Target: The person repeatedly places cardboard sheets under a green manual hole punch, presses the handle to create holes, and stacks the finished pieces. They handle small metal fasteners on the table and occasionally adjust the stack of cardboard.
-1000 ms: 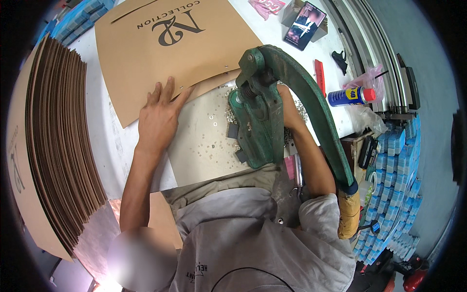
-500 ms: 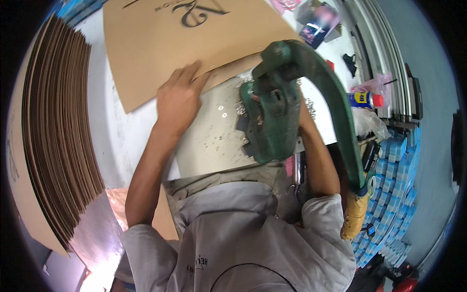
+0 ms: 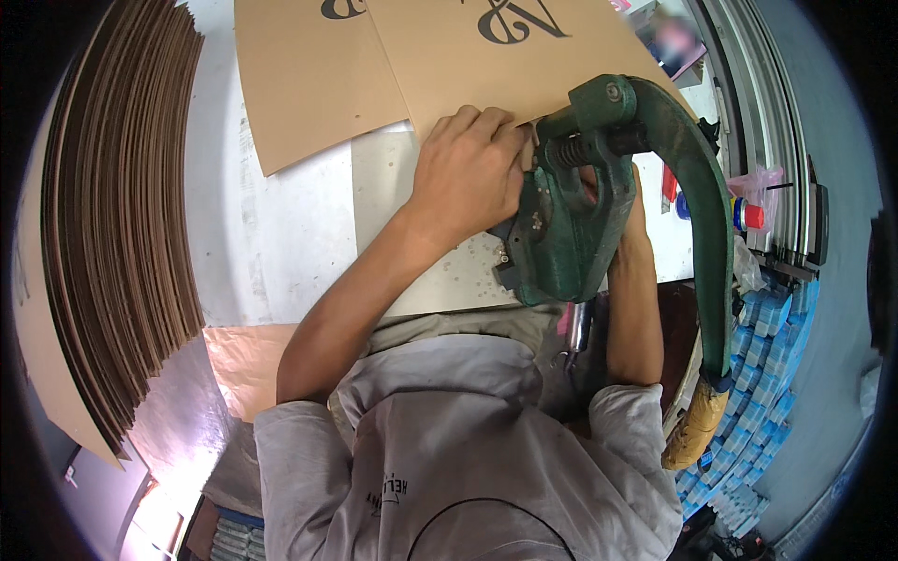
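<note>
On the white table (image 3: 281, 234), the left hand (image 3: 468, 173) pinches the near edge of the top brown card (image 3: 524, 75) at the green press (image 3: 571, 234), the right hand (image 3: 634, 220) hides behind it, grip unclear, lever (image 3: 702, 215) not yet pulled, big stack (image 3: 122, 215) waiting left.

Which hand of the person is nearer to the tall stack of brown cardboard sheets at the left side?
Left. The left hand rests on the table's cardboard sheet, on the side toward the tall stack of brown cardboard sheets; the right hand is behind the green press, farther away.
</note>
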`<control>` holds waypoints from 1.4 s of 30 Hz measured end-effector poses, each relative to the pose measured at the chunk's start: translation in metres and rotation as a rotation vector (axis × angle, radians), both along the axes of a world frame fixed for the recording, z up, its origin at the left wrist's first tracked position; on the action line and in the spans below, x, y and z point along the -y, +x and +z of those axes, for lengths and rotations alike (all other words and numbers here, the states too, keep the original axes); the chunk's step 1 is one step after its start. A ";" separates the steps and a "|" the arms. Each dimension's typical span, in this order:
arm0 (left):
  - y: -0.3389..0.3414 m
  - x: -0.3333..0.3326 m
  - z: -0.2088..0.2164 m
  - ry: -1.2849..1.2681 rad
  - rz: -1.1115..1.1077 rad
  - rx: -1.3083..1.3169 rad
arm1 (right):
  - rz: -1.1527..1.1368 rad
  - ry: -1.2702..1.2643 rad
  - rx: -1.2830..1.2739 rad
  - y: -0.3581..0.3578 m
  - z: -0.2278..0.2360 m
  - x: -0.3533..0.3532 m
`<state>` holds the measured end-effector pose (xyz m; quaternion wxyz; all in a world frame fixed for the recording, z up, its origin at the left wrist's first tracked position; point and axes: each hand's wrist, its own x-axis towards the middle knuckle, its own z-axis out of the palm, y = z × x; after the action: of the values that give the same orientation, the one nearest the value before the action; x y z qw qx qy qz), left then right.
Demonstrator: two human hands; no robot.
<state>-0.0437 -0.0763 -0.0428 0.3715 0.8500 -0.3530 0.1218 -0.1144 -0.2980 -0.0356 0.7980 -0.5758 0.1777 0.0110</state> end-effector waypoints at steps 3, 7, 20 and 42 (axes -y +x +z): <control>-0.007 0.002 0.000 0.029 -0.019 -0.048 | -0.087 -0.106 -0.017 -0.010 -0.011 -0.001; -0.009 -0.003 -0.003 0.063 -0.023 -0.088 | -0.073 -0.142 -0.056 -0.014 0.002 -0.015; -0.008 0.007 0.004 0.182 -0.010 -0.048 | 0.216 -0.906 -0.277 -0.023 0.067 0.022; -0.008 0.008 0.001 0.212 0.014 0.045 | -0.111 -0.351 0.662 -0.089 0.103 0.071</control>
<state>-0.0516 -0.0844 -0.0417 0.2706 0.8840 -0.3663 0.1052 -0.2033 -0.3685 0.0670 0.7009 -0.6656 -0.0595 -0.2495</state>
